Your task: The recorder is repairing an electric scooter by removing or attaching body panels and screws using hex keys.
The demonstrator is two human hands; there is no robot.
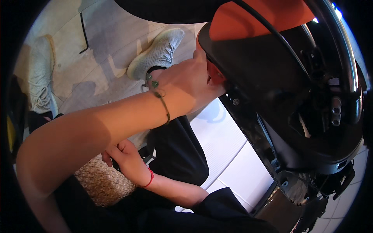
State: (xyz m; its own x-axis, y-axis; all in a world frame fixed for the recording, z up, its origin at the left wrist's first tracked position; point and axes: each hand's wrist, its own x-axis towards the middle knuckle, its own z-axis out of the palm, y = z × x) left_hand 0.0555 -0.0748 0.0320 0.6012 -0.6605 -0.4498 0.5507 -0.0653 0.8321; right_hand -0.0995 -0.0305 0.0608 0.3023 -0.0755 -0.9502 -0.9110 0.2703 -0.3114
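Note:
My left arm stretches across the view to a black and orange vehicle body, seemingly a scooter or motorcycle. There my left hand [190, 83] is closed at the edge of the body panel [256, 62], its fingertips partly hidden by it. A small orange-red patch shows beside the fingers. Lower down, my right hand [129, 161] is curled near my lap, with a red cord at its wrist. Something small and dark shows between its fingers, too hidden to name. Beaded cord circles my left wrist.
An L-shaped hex key [83, 35] lies on the wooden floor. Light knit shoes [157, 54] stand nearby. A black curved part [167, 9] crosses the top, a cable [272, 29] and shiny tube [347, 50] the right. White panels [229, 143] lie below the vehicle; a woven tan surface [103, 182] is below my right hand.

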